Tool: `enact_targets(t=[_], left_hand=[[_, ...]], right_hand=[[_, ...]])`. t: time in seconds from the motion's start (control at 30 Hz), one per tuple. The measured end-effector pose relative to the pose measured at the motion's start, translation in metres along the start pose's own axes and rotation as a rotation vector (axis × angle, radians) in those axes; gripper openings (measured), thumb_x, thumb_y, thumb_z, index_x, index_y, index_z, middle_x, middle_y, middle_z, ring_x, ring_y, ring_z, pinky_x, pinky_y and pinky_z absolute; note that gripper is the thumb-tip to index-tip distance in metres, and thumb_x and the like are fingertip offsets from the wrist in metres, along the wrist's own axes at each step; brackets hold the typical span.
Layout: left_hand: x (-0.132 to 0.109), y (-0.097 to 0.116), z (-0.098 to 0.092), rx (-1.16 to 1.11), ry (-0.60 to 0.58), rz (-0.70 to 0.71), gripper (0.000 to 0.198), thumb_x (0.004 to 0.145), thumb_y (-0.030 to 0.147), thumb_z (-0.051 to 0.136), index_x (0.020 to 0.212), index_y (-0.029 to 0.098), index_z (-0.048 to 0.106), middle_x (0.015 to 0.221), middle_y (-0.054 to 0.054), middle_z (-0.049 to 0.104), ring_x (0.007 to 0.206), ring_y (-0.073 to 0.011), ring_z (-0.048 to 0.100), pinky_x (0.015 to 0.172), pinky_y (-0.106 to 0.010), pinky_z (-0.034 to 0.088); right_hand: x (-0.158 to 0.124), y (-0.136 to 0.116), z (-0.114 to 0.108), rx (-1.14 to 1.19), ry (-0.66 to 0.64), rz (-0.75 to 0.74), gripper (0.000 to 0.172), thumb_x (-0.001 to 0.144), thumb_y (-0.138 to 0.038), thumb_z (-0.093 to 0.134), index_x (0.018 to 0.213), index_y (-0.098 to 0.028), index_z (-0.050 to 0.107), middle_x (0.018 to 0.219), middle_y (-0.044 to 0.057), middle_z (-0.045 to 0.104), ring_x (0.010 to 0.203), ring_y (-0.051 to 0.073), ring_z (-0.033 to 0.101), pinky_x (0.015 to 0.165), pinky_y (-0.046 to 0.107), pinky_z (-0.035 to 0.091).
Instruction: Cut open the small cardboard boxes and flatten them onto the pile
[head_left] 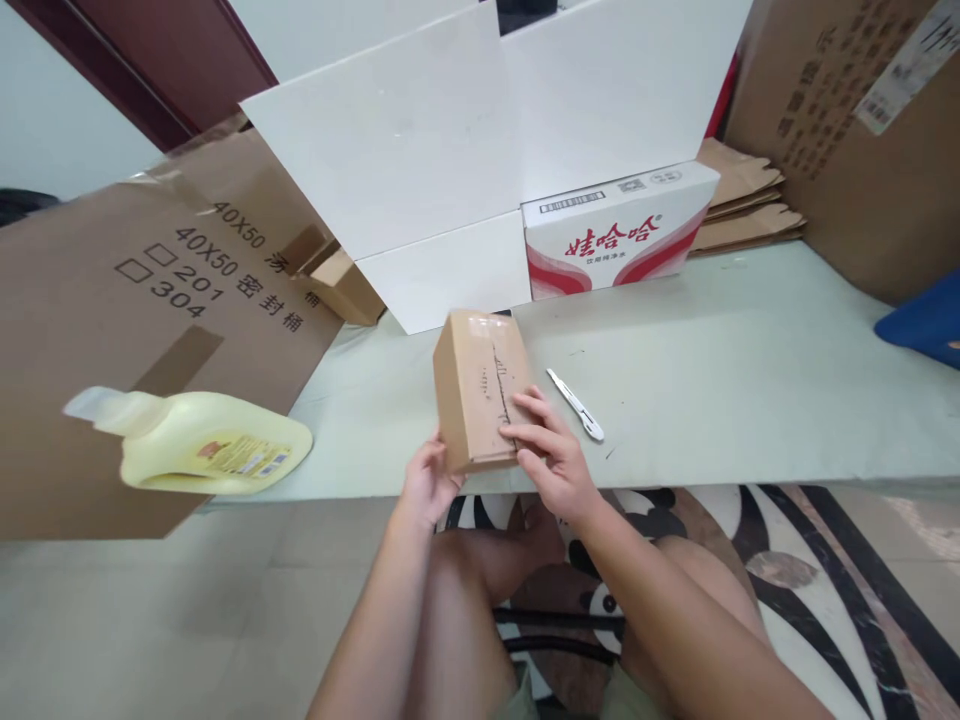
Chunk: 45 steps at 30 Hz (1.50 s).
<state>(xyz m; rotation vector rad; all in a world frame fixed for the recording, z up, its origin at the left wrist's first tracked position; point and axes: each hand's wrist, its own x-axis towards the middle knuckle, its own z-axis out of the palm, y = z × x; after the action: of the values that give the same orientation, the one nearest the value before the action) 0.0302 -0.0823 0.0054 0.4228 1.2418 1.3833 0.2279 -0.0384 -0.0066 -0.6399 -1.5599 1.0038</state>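
A small brown cardboard box [480, 390] stands tilted at the near edge of the table, with a dark seam down its front face and shiny tape near its top. My left hand [431, 480] grips its lower left edge, fingers partly hidden behind the box. My right hand [551, 455] lies against the right side of the front face, fingers bent and a little apart, the fingertips touching near the seam. Just right of the box, a white utility knife [575, 405] rests on the pale green tabletop [720, 380].
A yellow bottle [210, 440] lies on its side at the left, before a large cardboard sheet [97, 330]. Behind stand white panels [405, 140] and a white and red carton [619, 235]. Folded brown cardboard [746, 200], a large box [847, 130] and a blue object [926, 320] are on the right.
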Motion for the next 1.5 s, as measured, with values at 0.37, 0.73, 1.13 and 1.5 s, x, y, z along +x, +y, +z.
enact_targets(t=[0.37,0.73,1.13,1.5], left_hand=[[0.022,0.039,0.02,0.779,0.19,0.666,0.053,0.089,0.047,0.065,0.138,0.032,0.055,0.166,-0.005,0.031,0.155,-0.0313,0.027,0.122,-0.051,0.032],[0.008,0.023,0.055,1.118,-0.098,0.567,0.05,0.085,0.04,0.071,0.132,0.025,0.063,0.165,-0.012,0.025,0.152,-0.0348,0.031,0.122,-0.053,0.033],[-0.025,0.001,0.095,1.102,-0.077,0.519,0.045,0.084,0.031,0.069,0.128,0.025,0.065,0.163,-0.011,0.03,0.152,-0.0343,0.032,0.123,-0.055,0.03],[-0.032,-0.009,0.125,1.065,-0.131,0.511,0.046,0.088,0.025,0.06,0.134,0.024,0.062,0.163,-0.012,0.03,0.151,-0.0337,0.032,0.122,-0.053,0.029]], right_hand=[[0.002,-0.004,-0.013,-0.111,-0.045,0.001,0.015,0.091,-0.025,0.057,0.095,-0.023,0.071,0.126,0.01,0.069,0.12,0.024,0.065,0.106,0.045,0.051],[0.029,0.048,-0.072,-0.997,-0.079,0.571,0.034,0.082,-0.03,0.064,0.114,-0.018,0.067,0.112,0.019,0.067,0.1,0.034,0.063,0.084,0.046,0.049],[0.047,-0.017,-0.097,-0.493,0.124,0.478,0.032,0.092,-0.029,0.045,0.119,-0.023,0.06,0.077,0.001,0.069,0.055,0.016,0.056,0.057,0.03,0.044],[0.075,-0.064,-0.071,0.226,0.031,0.186,0.028,0.087,-0.045,0.061,0.109,-0.028,0.054,0.08,0.002,0.072,0.074,0.022,0.071,0.061,0.034,0.055]])
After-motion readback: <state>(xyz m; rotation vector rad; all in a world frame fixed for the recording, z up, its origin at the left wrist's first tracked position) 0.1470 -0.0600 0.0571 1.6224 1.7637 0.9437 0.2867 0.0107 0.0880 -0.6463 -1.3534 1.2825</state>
